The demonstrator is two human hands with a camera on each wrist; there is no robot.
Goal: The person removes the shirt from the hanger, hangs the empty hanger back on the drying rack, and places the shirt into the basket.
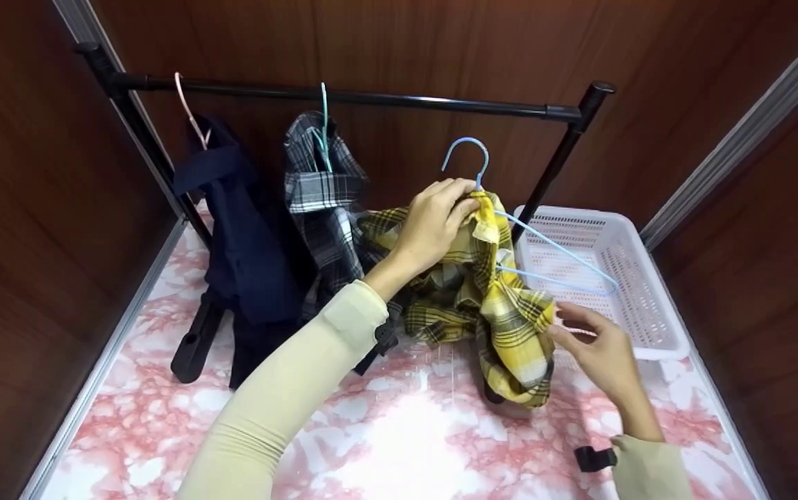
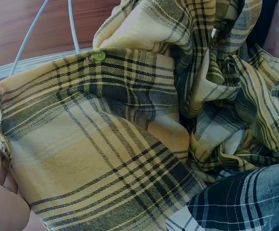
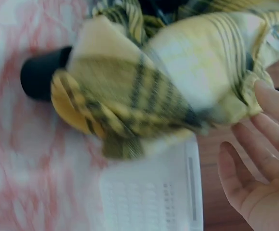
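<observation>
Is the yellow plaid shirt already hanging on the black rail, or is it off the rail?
Off. The blue hanger hook is below the black rail; the left hand grips the yellow plaid shirt.

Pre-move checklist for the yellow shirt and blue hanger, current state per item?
1. Left hand grips yellow plaid shirt at the blue hanger neck: ok.
2. Right hand has hold of the shirt: not ok, fingers open beside the hem.
3. Hanger arm inside the shirt: not ok, right arm bare.
4. Free space on the rail for the hook: ok.
5. Shirt buttons undone: cannot tell.
</observation>
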